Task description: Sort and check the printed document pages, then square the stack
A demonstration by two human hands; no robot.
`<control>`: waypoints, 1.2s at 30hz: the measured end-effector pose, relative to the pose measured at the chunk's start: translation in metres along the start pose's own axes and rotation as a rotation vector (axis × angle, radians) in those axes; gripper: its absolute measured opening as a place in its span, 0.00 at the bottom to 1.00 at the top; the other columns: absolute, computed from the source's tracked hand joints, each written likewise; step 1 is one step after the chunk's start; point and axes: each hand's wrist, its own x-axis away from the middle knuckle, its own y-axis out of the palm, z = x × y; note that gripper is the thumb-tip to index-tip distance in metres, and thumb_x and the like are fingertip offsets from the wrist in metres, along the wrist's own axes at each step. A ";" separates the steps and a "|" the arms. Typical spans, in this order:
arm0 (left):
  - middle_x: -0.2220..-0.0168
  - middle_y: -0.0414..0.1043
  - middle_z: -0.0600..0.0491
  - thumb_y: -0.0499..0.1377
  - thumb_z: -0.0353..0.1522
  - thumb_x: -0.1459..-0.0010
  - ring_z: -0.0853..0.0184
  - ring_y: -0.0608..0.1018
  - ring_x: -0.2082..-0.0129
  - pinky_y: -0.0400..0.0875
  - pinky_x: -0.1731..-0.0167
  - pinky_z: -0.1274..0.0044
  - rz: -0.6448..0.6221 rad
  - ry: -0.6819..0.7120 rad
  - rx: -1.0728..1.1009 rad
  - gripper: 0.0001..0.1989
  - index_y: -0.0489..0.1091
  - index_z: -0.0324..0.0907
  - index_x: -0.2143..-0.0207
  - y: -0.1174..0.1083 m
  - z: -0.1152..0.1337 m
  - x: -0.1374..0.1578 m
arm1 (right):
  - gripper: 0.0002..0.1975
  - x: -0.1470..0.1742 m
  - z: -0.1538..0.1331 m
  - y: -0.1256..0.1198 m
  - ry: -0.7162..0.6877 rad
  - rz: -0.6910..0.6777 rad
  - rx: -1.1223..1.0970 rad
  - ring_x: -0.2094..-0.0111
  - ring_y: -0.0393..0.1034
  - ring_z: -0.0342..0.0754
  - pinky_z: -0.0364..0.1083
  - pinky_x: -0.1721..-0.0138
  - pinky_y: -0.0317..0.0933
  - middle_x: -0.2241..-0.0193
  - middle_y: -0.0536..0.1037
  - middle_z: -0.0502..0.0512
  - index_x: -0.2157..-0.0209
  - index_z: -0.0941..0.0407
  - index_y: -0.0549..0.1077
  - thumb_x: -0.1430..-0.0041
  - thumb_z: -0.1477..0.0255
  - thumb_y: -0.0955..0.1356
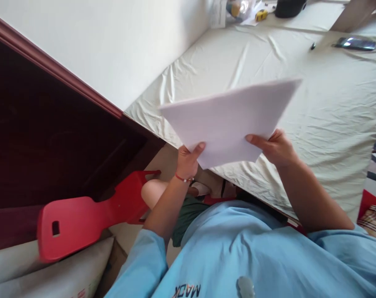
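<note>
A stack of white paper (228, 120) is held up in front of me, tilted above the near edge of the cloth-covered table. My left hand (188, 160) grips its lower left side, thumb on top and the fingers hidden beneath. On the lower right side, my right hand (276, 149) holds it the same way, with the thumb lying flat on the sheet. The upper surface looks blank. How many sheets there are I cannot tell.
A pale wrinkled cloth (324, 107) covers the table. A phone-like dark object (357, 44) lies at the far right, and a yellow tape measure (261, 15) at the back. A red plastic chair (73, 223) stands at lower left, beside dark wooden furniture (45, 136).
</note>
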 end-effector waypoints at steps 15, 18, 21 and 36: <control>0.56 0.80 0.43 0.76 0.41 0.57 0.55 0.82 0.56 0.76 0.50 0.63 -0.154 -0.236 -0.095 0.38 0.73 0.37 0.44 -0.005 -0.036 -0.017 | 0.26 -0.004 0.028 -0.010 0.273 -0.072 -0.057 0.50 0.76 0.61 0.59 0.50 0.74 0.52 0.81 0.59 0.53 0.54 0.79 0.51 0.56 0.78; 0.54 0.80 0.44 0.77 0.41 0.58 0.56 0.82 0.56 0.77 0.51 0.64 -0.095 -0.326 -0.059 0.37 0.74 0.38 0.46 -0.004 -0.033 -0.003 | 0.26 0.009 0.037 -0.008 0.415 -0.081 -0.150 0.50 0.77 0.60 0.58 0.48 0.73 0.50 0.81 0.60 0.53 0.54 0.78 0.51 0.57 0.79; 0.55 0.81 0.42 0.77 0.41 0.57 0.57 0.82 0.59 0.78 0.54 0.66 -0.078 -0.502 -0.070 0.32 0.76 0.35 0.51 -0.012 -0.040 0.016 | 0.24 0.014 0.053 -0.015 0.490 -0.137 0.001 0.53 0.77 0.60 0.59 0.50 0.73 0.53 0.81 0.63 0.54 0.56 0.78 0.46 0.55 0.75; 0.60 0.81 0.40 0.78 0.45 0.63 0.58 0.82 0.63 0.75 0.57 0.67 -0.257 -0.836 -0.098 0.34 0.77 0.33 0.57 -0.011 -0.066 0.065 | 0.23 -0.053 0.020 0.028 -0.016 -0.316 1.341 0.57 0.73 0.60 0.53 0.59 0.61 0.60 0.81 0.65 0.59 0.56 0.77 0.28 0.60 0.55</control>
